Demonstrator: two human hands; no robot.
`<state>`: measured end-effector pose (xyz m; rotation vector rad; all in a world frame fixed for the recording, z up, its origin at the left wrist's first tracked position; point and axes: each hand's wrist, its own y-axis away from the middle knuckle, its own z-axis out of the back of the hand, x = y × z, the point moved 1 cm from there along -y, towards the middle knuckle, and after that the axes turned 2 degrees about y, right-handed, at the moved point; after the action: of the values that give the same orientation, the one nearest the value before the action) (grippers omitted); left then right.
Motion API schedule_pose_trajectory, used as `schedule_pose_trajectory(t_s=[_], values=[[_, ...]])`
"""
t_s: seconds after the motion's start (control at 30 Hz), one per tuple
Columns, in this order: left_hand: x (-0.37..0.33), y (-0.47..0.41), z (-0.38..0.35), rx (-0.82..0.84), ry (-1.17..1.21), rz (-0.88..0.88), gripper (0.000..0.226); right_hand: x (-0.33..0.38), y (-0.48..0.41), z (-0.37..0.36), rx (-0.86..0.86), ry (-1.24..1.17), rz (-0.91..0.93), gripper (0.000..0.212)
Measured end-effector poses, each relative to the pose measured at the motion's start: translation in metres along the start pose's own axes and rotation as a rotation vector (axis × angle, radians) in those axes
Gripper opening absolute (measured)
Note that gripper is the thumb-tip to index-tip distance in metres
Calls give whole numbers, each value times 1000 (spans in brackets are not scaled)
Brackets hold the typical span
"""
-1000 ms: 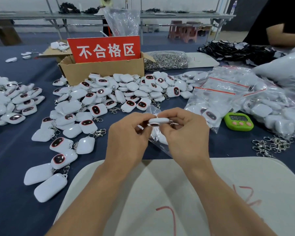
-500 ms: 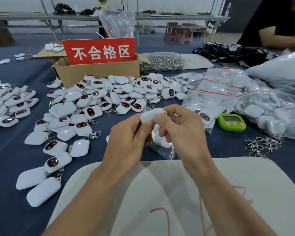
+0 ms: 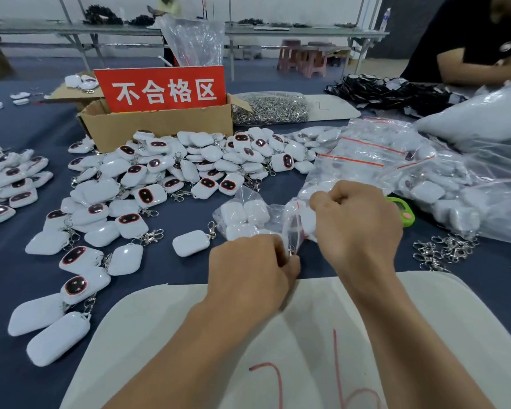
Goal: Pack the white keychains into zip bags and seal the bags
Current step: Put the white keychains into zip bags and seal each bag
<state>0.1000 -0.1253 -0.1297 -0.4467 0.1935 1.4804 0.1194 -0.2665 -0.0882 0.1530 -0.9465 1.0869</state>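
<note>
zip bag point(image 3: 242, 212) on the counter point(image 3: 165, 270) — left hand point(image 3: 252, 270) fingers pinch its mouth at 6 o'clock; right hand point(image 3: 357, 222) fingers grip 1 white keychain point(image 3: 307, 221) there, at 3 o'clock. loose keychains point(image 3: 171, 172) — 10 o'clock.

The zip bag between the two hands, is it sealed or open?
Open, it seems: the zip bag has its red-lined mouth gaping between left hand and right hand, a white keychain sitting in it.

1. Open passage: the white board point(image 3: 425, 320) at the near edge, and a strip of blue cloth point(image 3: 165, 270) just beyond its left corner.
2. Left and ahead: the keychain heap point(image 3: 171, 166), a lone keychain point(image 3: 191, 242), and the cardboard box point(image 3: 160, 125) behind.
3. Right: filled bags point(image 3: 425, 178), green timer point(image 3: 404, 212), loose clasps point(image 3: 443, 250).
</note>
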Motion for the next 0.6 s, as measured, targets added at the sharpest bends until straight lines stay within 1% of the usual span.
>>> schedule_pose_trajectory(t_s=[0.07,0.13,0.2,0.33,0.43,0.53,0.6], values=[[2,-2,-2,-30,96,-14,40,-1,2,-3,39,83,17,31],[3,0,-1,-51,213,-56,44,0,4,-8,121,83,12,28],[4,1,1,-102,279,-102,44,2,8,-14,197,56,8,26],[5,3,7,-196,401,-187,35,5,15,-20,217,30,49,30],[6,6,10,-231,484,-250,31,6,17,-21,241,106,97,40],[9,6,12,-258,524,-277,29,9,20,-19,359,258,184,50],[11,7,13,-268,527,-287,28,11,21,-16,412,304,247,47]])
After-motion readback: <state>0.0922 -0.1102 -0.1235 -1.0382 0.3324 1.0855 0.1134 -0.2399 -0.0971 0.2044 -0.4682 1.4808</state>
